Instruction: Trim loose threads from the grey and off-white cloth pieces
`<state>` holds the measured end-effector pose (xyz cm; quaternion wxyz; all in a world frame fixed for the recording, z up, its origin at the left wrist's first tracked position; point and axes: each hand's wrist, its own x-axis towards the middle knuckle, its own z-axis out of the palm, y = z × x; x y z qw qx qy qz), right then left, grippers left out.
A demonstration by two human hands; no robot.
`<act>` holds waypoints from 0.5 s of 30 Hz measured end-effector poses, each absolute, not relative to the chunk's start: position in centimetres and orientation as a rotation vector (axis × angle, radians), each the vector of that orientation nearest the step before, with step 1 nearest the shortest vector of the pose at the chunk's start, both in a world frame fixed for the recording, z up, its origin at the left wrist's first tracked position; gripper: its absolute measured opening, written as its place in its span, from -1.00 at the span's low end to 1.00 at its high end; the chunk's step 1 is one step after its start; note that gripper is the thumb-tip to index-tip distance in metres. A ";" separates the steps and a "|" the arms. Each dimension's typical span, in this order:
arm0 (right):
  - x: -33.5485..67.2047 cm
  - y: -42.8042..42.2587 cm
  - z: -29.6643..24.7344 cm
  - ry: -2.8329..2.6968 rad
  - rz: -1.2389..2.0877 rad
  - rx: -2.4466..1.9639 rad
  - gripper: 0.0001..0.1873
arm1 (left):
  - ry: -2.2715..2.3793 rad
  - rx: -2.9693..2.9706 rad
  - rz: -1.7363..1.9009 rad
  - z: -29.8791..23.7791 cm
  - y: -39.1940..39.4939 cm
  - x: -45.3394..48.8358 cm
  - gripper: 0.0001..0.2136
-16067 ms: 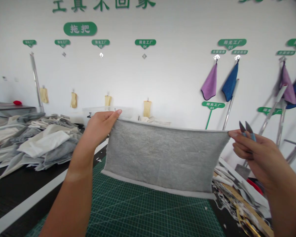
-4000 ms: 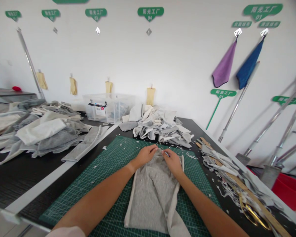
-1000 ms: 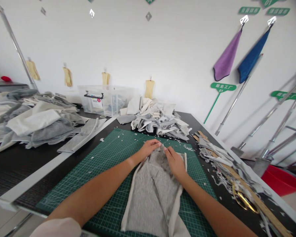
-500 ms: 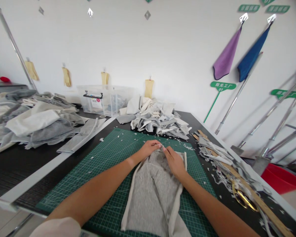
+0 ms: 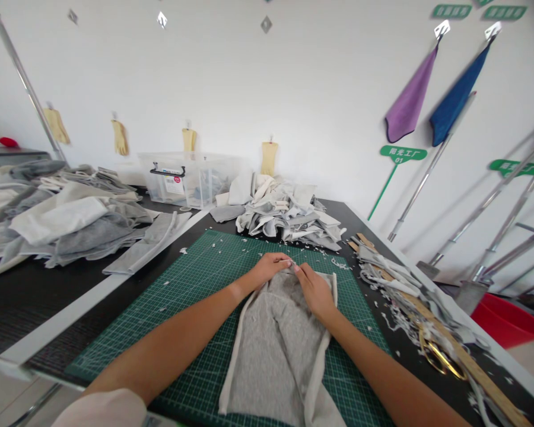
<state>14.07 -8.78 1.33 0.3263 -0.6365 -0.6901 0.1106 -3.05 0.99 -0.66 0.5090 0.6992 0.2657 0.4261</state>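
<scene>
Both hands, the left hand (image 5: 269,268) and the right hand (image 5: 315,290), are at a black worktable (image 5: 40,308) before a white wall (image 5: 293,77) hung with a purple towel (image 5: 409,98) and a blue towel (image 5: 458,95). A green grid cutting mat (image 5: 129,350) covers the near table, and a grey fabric piece with pale edging (image 5: 276,350) lies on it, centred. Both forearms angle inward from the lower corners, with the hands closed narrowly on the fabric's top edge, fingertips nearly touching. A clear plastic storage box (image 5: 173,184) at upper centre holds grey cloth. Pale scrap heaps (image 5: 289,219) lie beside it, and gold-handled scissors (image 5: 434,359) rest among trimmings at lower right.
</scene>
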 end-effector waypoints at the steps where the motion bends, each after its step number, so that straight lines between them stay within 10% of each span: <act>1: 14.1 -8.8 1.3 -1.810 0.287 -1.669 -0.55 | 0.643 1.677 1.024 -0.7 1.0 -3.0 -0.68; 15: 14.1 -8.6 1.2 -1.841 0.244 -1.680 -0.55 | 0.663 1.750 1.029 -0.3 0.7 -3.1 -0.68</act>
